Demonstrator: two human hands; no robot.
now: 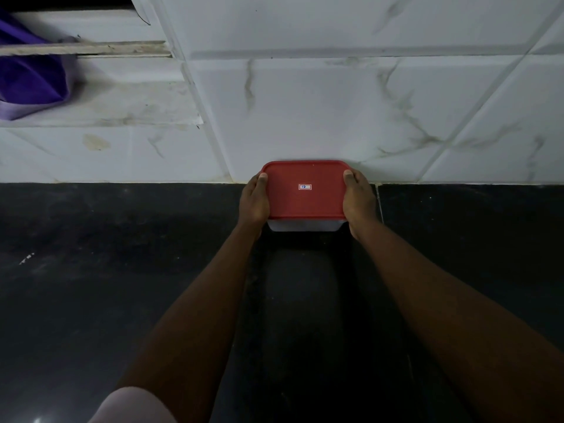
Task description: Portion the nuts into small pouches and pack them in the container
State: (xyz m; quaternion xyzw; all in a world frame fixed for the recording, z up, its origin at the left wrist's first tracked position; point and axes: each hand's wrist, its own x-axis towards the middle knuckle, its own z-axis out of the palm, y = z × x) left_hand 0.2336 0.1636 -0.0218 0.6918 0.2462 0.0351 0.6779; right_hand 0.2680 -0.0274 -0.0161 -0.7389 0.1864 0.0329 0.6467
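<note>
A dark, glossy bench [91,270] runs across the lower part of the head view and meets a wall of white, grey-veined tiles [305,102] along its rear edge. At the upper left a pale ledge [122,96] juts from the wall, with one purple cloth [27,74] lying on it, well away from the hands.

There is one container [303,225], a shallow, pale box closed by one red lid [305,206] that carries one small sticker [304,187] near its middle. It sits at the rear edge of the bench, about midway along it, with its far side against the wall. Whether its base rests on the bench cannot be told.

Two bare hands hold it, one at each short end. The left hand [254,199] grips the left end and the right hand [360,199] grips the right end. Each thumb lies flat on top of the lid near a far corner, and the fingers curl down the sides, mostly hidden. Both forearms reach straight forward over the bench. One pale sleeve [134,404] shows at the lower left.
</note>
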